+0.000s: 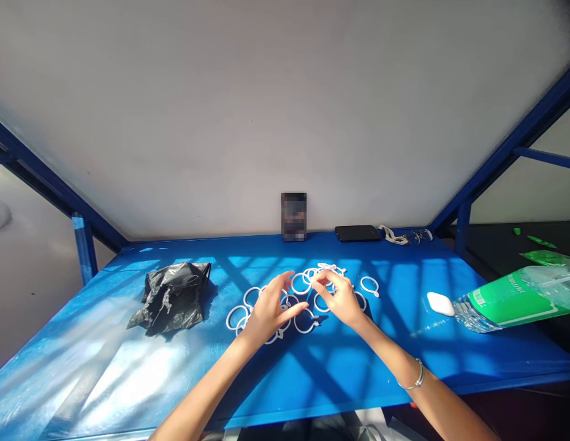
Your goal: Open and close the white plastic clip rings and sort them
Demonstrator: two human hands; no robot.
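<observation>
White plastic curtain rings (304,321), several with a small eyelet on the rim, lie in a loose spread over the blue tabletop (285,383). My left hand (272,309) is over the left part of the spread, thumb and fingers apart, nothing held between them. Some rings are partly hidden beneath it. My right hand (338,297) has thumb and forefinger pinched at the edge of a white curtain ring (301,283). More rings overlap behind and under this hand. One single ring (369,286) lies apart to its right.
A crumpled black plastic bag (177,297) lies on the left. Along the back are a blurred dark upright object (293,217), a black phone (357,233) and glasses (416,237). At right, a green-labelled bottle (519,297) lies beside a white case (440,304). Blue metal bars (510,150) slope down either side.
</observation>
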